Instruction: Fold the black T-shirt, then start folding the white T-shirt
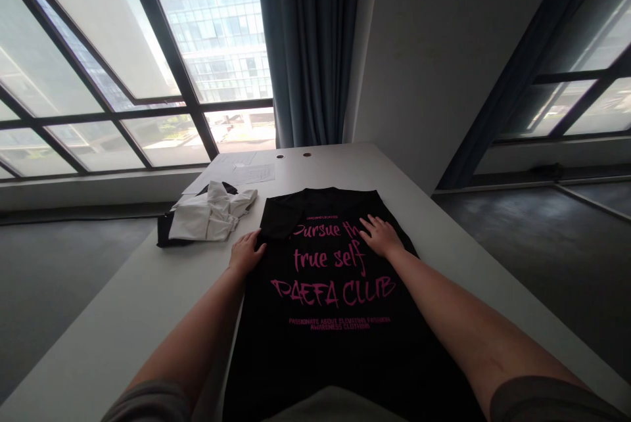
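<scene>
A black T-shirt point(330, 304) with pink lettering lies flat on the white table point(123, 317), its length running away from me. One sleeve is folded in over the print near the upper left. My left hand point(245, 252) rests at the shirt's left edge, fingers curled on that folded sleeve part. My right hand point(378, 235) lies flat on the shirt's upper right, fingers spread and pressing the cloth down.
A crumpled white garment point(210, 215) lies on a dark one point(163, 231) at the table's left edge. Sheets of paper point(244, 172) lie at the far end. Windows and a blue curtain point(308, 47) stand behind the table.
</scene>
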`<state>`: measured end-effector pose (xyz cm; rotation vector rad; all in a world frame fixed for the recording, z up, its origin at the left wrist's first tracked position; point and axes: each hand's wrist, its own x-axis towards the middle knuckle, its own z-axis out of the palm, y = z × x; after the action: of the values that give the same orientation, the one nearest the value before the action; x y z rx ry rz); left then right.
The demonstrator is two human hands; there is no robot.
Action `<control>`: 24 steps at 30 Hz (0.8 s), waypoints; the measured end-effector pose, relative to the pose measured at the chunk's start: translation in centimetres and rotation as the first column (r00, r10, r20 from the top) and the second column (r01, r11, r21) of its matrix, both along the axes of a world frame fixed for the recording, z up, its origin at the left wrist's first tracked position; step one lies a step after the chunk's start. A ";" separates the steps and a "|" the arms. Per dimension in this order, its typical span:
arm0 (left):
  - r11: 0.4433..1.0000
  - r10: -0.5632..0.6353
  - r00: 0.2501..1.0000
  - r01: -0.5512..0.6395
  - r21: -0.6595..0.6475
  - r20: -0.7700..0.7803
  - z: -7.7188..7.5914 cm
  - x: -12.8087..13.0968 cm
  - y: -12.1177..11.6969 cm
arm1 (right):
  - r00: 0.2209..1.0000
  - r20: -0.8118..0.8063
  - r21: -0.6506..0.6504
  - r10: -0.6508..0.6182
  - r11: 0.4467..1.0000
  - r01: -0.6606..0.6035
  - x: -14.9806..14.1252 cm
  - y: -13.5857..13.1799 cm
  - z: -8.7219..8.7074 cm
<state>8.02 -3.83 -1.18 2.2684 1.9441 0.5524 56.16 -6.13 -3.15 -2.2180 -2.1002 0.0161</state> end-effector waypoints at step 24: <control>0.997 0.056 0.991 -0.050 -0.051 0.121 -0.4 0.4 3.8 | 0.998 -0.049 -0.054 -0.050 0.997 0.048 -0.4 1.4 0.4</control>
<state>8.38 -0.07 -1.55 2.1068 1.9422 0.6280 55.80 -4.74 -2.75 -2.2728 -2.0422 0.1240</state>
